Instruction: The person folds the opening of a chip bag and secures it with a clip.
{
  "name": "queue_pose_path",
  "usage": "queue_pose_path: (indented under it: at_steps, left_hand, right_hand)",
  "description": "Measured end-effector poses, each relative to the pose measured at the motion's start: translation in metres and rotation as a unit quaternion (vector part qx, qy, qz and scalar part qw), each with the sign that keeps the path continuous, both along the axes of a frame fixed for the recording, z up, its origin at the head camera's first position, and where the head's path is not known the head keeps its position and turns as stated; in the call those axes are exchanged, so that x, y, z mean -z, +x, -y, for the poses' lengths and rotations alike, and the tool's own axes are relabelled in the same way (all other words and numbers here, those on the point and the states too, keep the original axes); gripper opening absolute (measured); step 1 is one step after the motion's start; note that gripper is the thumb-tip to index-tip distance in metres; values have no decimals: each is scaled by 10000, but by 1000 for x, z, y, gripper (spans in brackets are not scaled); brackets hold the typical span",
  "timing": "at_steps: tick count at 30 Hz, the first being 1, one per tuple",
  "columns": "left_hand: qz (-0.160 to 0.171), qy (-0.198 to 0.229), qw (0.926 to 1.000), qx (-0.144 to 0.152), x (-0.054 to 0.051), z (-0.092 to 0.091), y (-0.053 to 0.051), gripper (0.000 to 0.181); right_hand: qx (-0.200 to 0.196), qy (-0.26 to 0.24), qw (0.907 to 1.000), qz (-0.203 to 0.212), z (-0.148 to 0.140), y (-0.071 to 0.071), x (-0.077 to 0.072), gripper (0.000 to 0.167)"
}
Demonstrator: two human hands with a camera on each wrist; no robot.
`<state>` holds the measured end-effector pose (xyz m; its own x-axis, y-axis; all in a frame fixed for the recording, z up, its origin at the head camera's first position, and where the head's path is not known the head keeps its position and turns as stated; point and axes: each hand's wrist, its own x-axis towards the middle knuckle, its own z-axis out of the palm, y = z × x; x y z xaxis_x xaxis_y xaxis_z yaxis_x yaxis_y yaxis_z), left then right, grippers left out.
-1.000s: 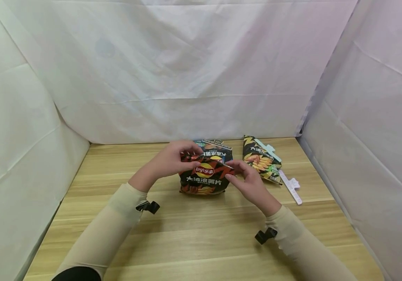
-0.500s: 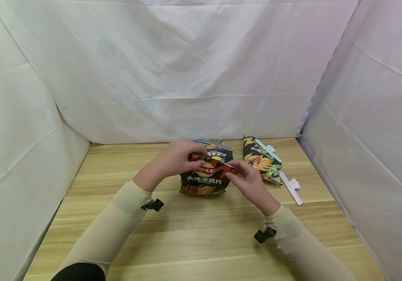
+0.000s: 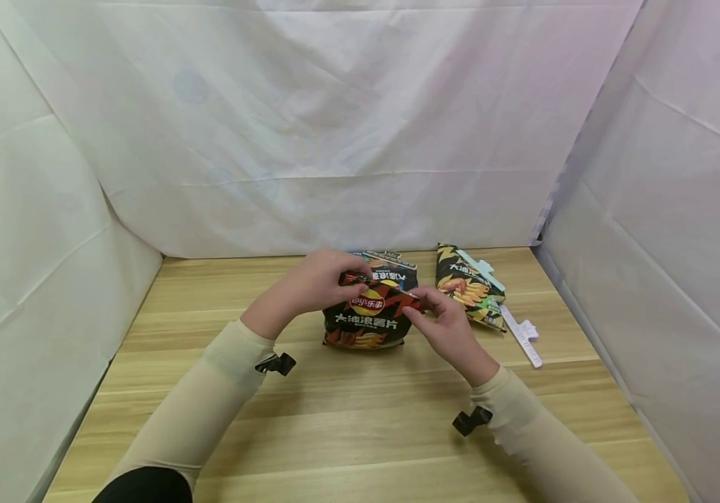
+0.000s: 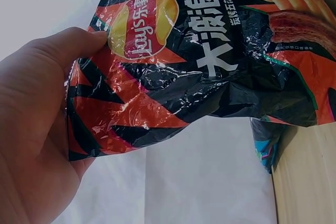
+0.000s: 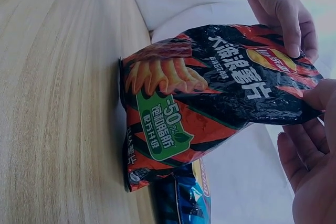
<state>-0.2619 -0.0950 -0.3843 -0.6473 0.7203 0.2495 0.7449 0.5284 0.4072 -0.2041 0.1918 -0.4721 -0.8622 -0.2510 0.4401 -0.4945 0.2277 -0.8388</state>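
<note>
A black and red bag of potato chips (image 3: 366, 323) stands upright on the table, its printed front toward me. My left hand (image 3: 316, 285) pinches the top edge on the left, thumb on the front and fingers behind, as the left wrist view shows on the bag (image 4: 157, 66). At the top right corner my right hand (image 3: 454, 335) pinches the same bag between thumb and fingers. In the right wrist view the bag (image 5: 210, 87) rests with its bottom on the wood. Fingers behind the bag are partly hidden.
Just behind stands a blue chip bag (image 3: 391, 269) with a clip along its top. To the right lies a yellow and black chip bag (image 3: 463, 286) with a light green clip (image 3: 481, 269). A white ruler-like clip (image 3: 521, 335) lies beside it. White cloth (image 3: 360, 140) encloses the table.
My left hand has shifted a little to the right along the top edge of the chip bag. The right hand has barely moved. The bag stays in place.
</note>
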Motion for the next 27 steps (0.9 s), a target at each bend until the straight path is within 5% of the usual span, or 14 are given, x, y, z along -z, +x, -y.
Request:
queue_pose_path:
  at_steps: [27]
  left_hand:
    - [77, 125, 9999, 58, 1, 3, -2, 9]
  right_hand:
    - [228, 66, 9997, 57, 6, -2, 2, 11]
